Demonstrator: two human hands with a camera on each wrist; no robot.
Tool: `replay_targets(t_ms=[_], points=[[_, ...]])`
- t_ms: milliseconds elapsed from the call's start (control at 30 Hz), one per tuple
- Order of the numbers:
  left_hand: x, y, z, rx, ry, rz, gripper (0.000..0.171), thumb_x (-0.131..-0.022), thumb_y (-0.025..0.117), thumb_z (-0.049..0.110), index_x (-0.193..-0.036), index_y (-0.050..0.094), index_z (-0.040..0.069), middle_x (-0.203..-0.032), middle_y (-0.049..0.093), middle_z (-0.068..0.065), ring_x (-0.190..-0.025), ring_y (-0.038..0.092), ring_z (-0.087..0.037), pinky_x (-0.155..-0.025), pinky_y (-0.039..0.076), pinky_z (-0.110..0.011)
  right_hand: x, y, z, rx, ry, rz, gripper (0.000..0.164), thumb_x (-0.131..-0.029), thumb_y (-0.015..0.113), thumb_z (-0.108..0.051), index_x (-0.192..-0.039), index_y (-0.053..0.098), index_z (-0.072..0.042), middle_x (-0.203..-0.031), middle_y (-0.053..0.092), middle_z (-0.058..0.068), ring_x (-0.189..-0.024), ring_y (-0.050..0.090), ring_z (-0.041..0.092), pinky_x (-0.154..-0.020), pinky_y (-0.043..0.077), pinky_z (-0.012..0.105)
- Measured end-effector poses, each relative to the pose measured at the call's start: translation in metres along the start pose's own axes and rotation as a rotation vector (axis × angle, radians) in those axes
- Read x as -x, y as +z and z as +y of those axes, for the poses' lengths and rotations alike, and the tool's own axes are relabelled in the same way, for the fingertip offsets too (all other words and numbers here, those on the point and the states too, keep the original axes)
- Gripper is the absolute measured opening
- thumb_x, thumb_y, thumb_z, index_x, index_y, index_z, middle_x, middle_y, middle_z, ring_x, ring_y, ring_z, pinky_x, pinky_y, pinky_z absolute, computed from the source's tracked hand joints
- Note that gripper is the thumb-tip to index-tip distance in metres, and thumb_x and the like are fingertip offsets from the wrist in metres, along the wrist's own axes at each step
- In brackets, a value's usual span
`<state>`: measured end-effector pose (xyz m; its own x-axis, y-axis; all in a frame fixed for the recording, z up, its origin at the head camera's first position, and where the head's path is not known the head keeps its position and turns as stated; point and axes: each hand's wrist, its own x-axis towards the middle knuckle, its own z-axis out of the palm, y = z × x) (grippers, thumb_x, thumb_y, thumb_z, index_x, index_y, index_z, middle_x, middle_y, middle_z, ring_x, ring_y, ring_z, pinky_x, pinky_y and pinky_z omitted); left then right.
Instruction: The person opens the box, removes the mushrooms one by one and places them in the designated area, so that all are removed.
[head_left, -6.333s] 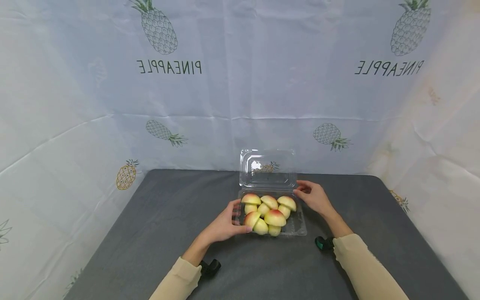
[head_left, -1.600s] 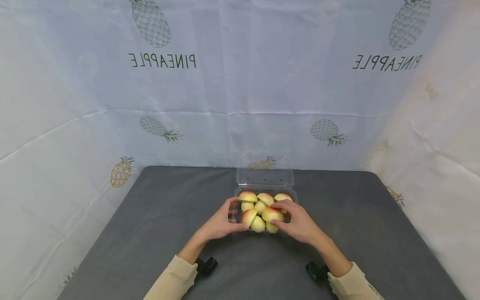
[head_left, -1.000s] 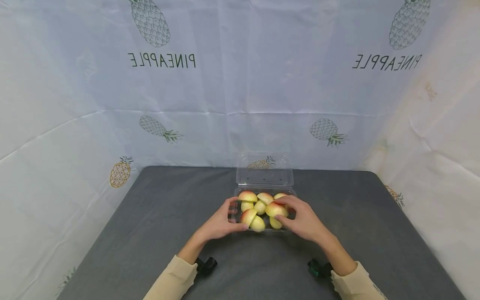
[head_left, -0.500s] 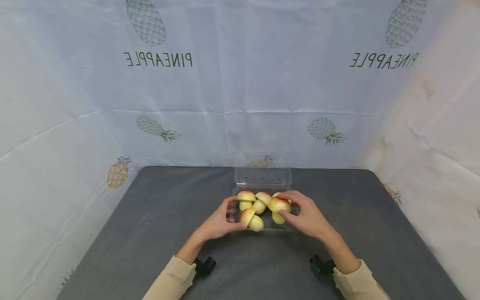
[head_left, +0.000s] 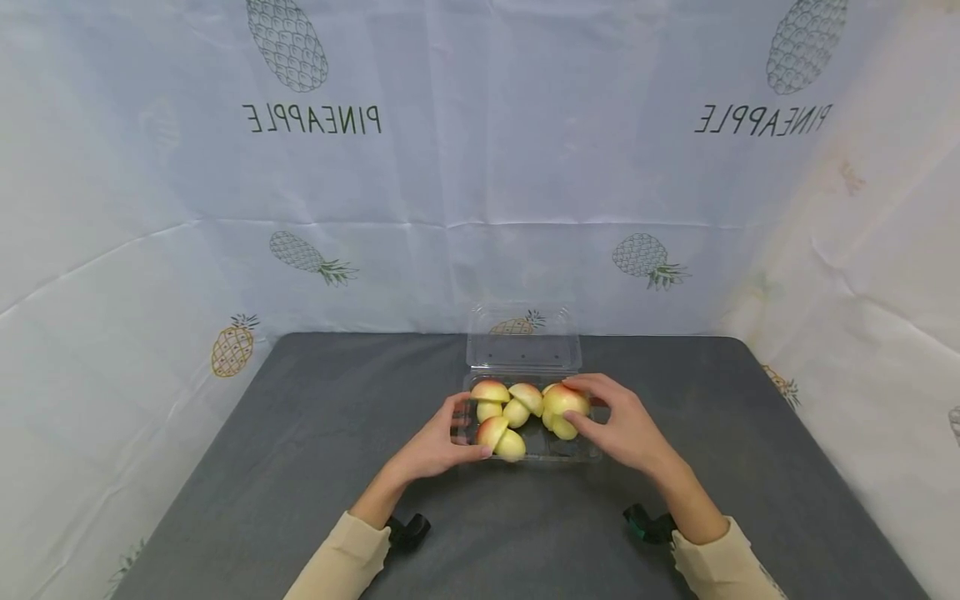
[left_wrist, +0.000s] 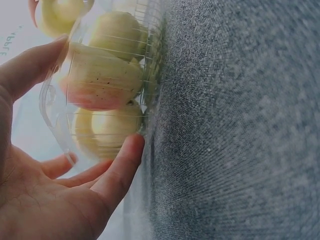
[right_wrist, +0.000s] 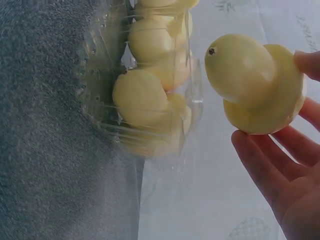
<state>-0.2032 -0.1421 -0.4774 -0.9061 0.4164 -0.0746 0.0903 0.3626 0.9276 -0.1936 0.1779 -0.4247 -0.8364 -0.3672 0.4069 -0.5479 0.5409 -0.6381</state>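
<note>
Thumb and fingertips of my right hand (head_left: 630,425) hold a yellow mushroom (head_left: 566,402) by its red-tinged cap. In the right wrist view, that mushroom (right_wrist: 240,67) is clear of the clear plastic container (right_wrist: 192,102), its rounded stem end facing the camera. Several similar mushrooms (head_left: 492,433) lie inside the container (head_left: 534,446), mostly on its left and along the back. My left hand (head_left: 438,446) grips the container's left side. The left wrist view has the thumb of that hand (left_wrist: 55,200) at the rim and a fingertip low on the wall.
The container's hinged lid (head_left: 522,354) stands raised behind it. A dark grey cloth covers the table (head_left: 330,417); a white pineapple-print curtain (head_left: 480,167) hangs behind and at both sides. Black devices (head_left: 408,533) are strapped to both wrists.
My right hand has gone from the container's right rear corner to the front-right mushroom, lifted it and carried it right and back. The left hand keeps its grip on the container.
</note>
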Motion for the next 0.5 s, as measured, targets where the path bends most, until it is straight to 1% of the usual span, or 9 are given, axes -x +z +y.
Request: replay_targets(t_ms=[200, 333, 500], points=[[-0.0029, 0.0006, 0.0000, -0.001, -0.008, -0.004, 0.097, -0.089, 0.082, 0.028, -0.160, 0.021, 0.006, -0.157, 0.029, -0.023, -0.137, 0.044, -0.041, -0.100, 0.051, -0.051, 0.0025, -0.0054, 0.0016, -0.021, -0.012, 0.023, 0.041, -0.092, 0.078, -0.018, -0.131, 0.067, -0.011, -0.129, 0.064, 0.004, -0.114, 0.064, 0.024, -0.090, 0.057, 0.050], [-0.0026, 0.0015, -0.0005, -0.006, -0.011, -0.006, 0.097, -0.088, 0.082, 0.031, -0.160, 0.020, 0.007, -0.157, 0.029, -0.022, -0.138, 0.043, -0.040, -0.102, 0.050, -0.050, 0.0020, -0.0059, 0.0035, -0.021, -0.018, 0.018, 0.040, -0.094, 0.077, -0.018, -0.132, 0.066, -0.012, -0.130, 0.064, 0.003, -0.114, 0.063, 0.023, -0.090, 0.057, 0.047], [-0.0015, 0.0015, -0.0008, -0.014, -0.011, -0.005, 0.100, -0.088, 0.082, 0.036, -0.160, 0.019, 0.008, -0.158, 0.029, -0.021, -0.138, 0.043, -0.040, -0.103, 0.050, -0.050, -0.0004, -0.0079, 0.0031, -0.025, -0.021, 0.028, 0.039, -0.094, 0.076, -0.017, -0.131, 0.067, -0.011, -0.130, 0.064, 0.004, -0.114, 0.063, 0.024, -0.090, 0.057, 0.047]])
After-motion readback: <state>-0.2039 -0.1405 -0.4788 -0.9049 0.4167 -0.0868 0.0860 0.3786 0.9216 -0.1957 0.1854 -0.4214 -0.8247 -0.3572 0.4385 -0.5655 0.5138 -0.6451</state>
